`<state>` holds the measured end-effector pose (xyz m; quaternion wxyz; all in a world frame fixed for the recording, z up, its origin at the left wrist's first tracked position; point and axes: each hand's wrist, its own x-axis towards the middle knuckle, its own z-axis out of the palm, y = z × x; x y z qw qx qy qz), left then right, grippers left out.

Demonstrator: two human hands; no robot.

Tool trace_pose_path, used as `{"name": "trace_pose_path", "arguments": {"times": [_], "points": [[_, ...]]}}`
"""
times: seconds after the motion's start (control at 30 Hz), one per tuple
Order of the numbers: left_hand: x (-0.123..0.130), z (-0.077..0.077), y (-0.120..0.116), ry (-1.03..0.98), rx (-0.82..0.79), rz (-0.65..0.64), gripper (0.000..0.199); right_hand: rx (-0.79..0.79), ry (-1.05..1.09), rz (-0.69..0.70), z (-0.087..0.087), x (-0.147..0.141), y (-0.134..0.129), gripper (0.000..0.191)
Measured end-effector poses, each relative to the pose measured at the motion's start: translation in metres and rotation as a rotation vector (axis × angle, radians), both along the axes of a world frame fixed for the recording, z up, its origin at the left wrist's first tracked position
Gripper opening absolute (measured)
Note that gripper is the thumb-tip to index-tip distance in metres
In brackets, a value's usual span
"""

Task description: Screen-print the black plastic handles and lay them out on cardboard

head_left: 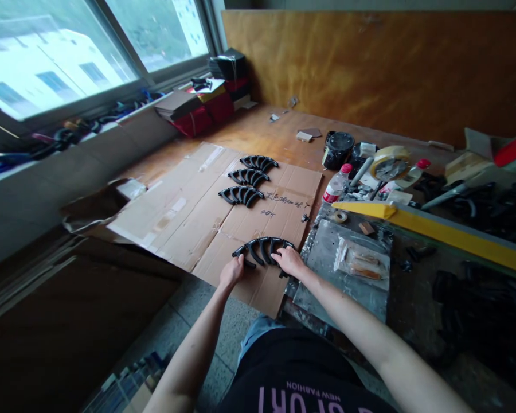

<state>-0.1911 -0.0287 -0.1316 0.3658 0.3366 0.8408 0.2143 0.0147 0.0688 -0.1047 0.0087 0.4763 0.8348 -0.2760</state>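
Note:
A row of curved black parts [263, 250] lies on the flattened cardboard [258, 281] near its front edge. At the left end of this row, the fingers of my left hand [232, 271] are closed on a black part. My right hand [289, 260] grips the row near its right end, fingers closed on a part there. Farther back on the cardboard are three fanned groups of similar black parts [241, 195], one behind another. Handwriting is visible to the right of them.
Right of the cardboard are a metal plate [318, 287] with a bagged item [361, 261], a tape roll [389, 163], a red-capped bottle [336, 183], a black jar [337, 149] and a yellow bar [438, 229]. Red and black boxes [202, 115] stand by the window.

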Motion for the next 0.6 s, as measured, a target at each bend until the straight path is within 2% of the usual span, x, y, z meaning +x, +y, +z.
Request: {"name": "trace_pose_path", "arguments": {"times": [0.13,0.27,0.37,0.5,0.6], "points": [[-0.003,0.001,0.022,0.18,-0.074,-0.02,0.04,-0.096,0.044,-0.003,0.009,-0.008,0.003,0.04],[0.004,0.009,0.029,0.319,-0.041,-0.029,0.04,-0.192,0.114,-0.069,0.012,-0.007,-0.002,0.052],[0.024,0.013,0.019,0.435,0.075,-0.045,0.047,-0.239,0.168,-0.078,0.013,-0.002,-0.007,0.054],[0.064,0.008,0.007,0.63,0.298,-0.26,0.053,-0.253,0.188,-0.083,0.012,0.003,-0.012,0.049],[0.084,0.0,0.012,0.71,0.265,-0.315,0.054,-0.232,0.191,-0.084,0.01,0.001,-0.014,0.045]]}}
